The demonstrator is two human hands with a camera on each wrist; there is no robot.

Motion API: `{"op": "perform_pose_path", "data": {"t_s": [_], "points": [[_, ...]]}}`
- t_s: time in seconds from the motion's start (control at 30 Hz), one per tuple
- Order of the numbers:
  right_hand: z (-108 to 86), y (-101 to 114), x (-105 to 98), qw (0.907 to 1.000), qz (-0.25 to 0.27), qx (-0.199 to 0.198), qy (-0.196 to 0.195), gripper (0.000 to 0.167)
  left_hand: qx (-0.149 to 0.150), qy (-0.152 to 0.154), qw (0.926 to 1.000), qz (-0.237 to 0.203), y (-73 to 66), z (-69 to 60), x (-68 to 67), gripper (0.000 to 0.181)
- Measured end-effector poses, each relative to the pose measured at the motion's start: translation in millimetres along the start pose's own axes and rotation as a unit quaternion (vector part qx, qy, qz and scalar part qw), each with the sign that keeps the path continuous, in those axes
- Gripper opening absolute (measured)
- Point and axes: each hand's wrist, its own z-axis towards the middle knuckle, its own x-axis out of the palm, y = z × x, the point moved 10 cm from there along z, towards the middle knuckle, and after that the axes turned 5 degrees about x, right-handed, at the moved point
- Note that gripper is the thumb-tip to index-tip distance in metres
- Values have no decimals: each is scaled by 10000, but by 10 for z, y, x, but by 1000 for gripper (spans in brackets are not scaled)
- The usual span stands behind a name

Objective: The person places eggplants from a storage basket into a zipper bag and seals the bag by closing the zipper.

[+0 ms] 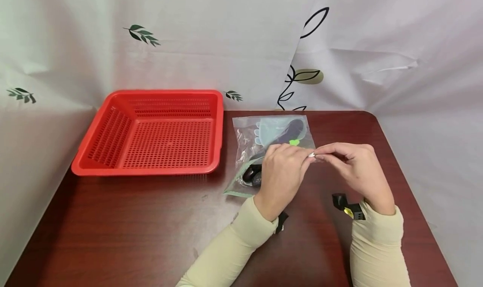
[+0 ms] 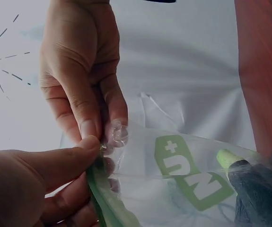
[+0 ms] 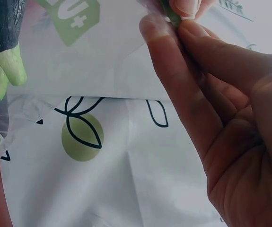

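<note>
A clear zip bag (image 1: 244, 127) with a green seal strip (image 2: 100, 194) stands partly raised above the table. My left hand (image 1: 281, 173) pinches its top edge between thumb and fingers. The thumb and fingers of my right hand (image 1: 358, 167) pinch the corner of that edge, where a small white piece (image 1: 311, 155) shows. Both hands' fingertips meet there. Inside the bag lies a dark, long thing with a light green end (image 3: 9, 66), looking like a toy eggplant. A shiny black rounded thing (image 1: 250, 174) also shows in the bag, partly hidden behind my left hand.
Left of the bag sits a red perforated plastic basket (image 1: 149, 170) on the dark red wooden table (image 1: 151, 228). White cloth with printed leaves (image 1: 181, 48) hangs behind and on both sides. A black wrist camera (image 1: 341, 202) is strapped at the right sleeve.
</note>
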Motion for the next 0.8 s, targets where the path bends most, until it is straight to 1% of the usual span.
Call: {"op": "perform_pose_path", "data": {"t_s": [0.1,0.3,0.43,0.63,0.8], "points": [[2,-2,6,10000,4,18,-7,32,-15,-63,10000,-42,13,-4,-13,12],[-5,-8,-2,9998,-84,19,-191,30,-77,-73,9999,-50,51,-16,-15,12],[-6,-6,-10,9995,-101,16,-286,30,-58,-84,9999,-33,67,-15,-16,12],[10,-10,1,9996,-44,40,-286,29,-39,-158,9999,1,90,-7,-39,12],[14,-24,4,9995,-46,119,-282,28,-55,-110,9999,57,106,-8,-52,12]]}}
